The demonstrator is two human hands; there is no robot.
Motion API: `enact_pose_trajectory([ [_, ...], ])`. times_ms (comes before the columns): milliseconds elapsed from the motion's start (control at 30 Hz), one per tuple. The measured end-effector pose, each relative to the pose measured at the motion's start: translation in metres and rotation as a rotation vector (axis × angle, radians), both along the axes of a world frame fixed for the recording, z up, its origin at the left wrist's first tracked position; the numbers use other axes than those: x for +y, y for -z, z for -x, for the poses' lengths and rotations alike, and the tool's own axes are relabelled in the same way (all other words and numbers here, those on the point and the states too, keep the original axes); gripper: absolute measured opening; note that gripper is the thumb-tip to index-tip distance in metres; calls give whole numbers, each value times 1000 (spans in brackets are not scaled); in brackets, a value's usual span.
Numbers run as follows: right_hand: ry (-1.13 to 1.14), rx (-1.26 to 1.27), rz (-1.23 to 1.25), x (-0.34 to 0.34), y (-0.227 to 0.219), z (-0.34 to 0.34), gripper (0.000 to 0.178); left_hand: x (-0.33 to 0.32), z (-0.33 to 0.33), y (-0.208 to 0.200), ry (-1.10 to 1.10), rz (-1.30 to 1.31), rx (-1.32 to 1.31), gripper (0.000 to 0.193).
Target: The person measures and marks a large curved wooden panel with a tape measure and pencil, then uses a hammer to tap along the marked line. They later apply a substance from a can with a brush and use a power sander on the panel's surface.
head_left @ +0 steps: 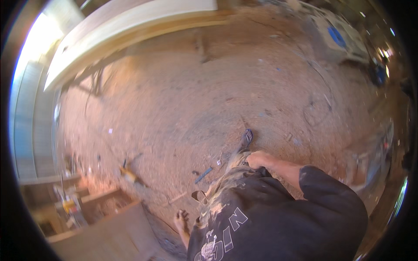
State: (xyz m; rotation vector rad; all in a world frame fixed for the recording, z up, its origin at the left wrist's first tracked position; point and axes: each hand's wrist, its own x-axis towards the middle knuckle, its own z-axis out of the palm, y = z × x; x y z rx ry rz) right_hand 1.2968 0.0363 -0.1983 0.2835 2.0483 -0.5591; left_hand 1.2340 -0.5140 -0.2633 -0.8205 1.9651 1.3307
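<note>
My right hand point(257, 159) is closed in front of my stained trousers point(237, 167), its fingers curled in; whatever it may hold is hidden. Lower and to the left, my left hand point(181, 219) hangs beside my dark shirt with bent, closed fingers, and I cannot make out anything in it. A dark curved loop point(199, 196) shows between that hand and the trousers. One foot in a sandal point(248, 136) stands forward on the dirt floor point(174, 100). A thin blue-grey strip point(203, 175) lies on the ground left of my legs.
A long pale board point(130, 21) on a raised support spans the upper left. A yellow tool point(129, 174) lies on the floor at left, near wooden boxes with a small device point(69, 206). A dusty table point(342, 37) stands upper right; a cable point(322, 78) trails nearby.
</note>
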Motion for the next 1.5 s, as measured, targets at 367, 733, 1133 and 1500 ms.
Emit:
enact_pose_trajectory([
  [367,814,73,189,168,44,-142,35,316,228,51,649,134,-132,48],
  [733,1471,150,562,354,64,-120,46,753,439,-182,876,-56,1147,27],
  [1133,1821,416,-496,643,10,112,49,1128,629,-316,985,70,1395,29],
  [1500,1787,528,292,941,-21,207,27,1273,733,-212,973,678,1186,51],
])
